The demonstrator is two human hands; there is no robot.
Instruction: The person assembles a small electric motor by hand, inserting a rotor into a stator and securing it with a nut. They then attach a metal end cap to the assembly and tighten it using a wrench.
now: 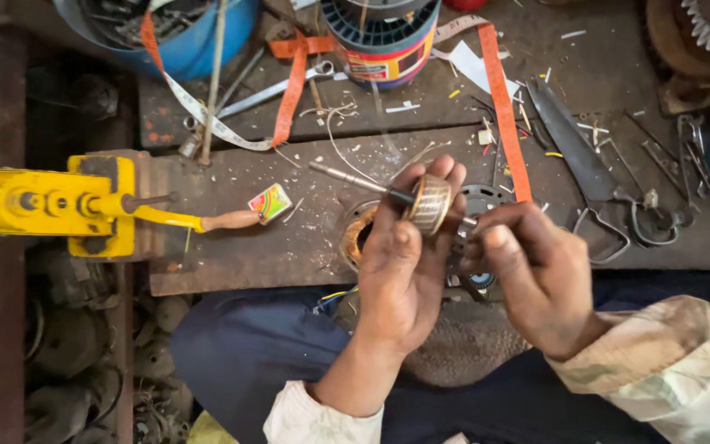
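Left hand [400,275] nearest the lens, grip wrapped around a small motor rotor [430,204], thumb over its ribbed side. Rotor's steel shaft [347,177] sticks out up-left. Right hand [536,275] pinches the shaft's other end, fingers closed tight on it. Rotor sits above the desk [232,255], over a copper-wound stator [359,234]. Scissors [593,177] lie to the right; yellow vise [51,201] at left.

The rotor [429,203] is a small ribbed metal drum, dull gold and grey, on a thin steel shaft [347,177] that runs through it. It is held above the table, near the middle, tilted, the shaft's long end pointing far-left.
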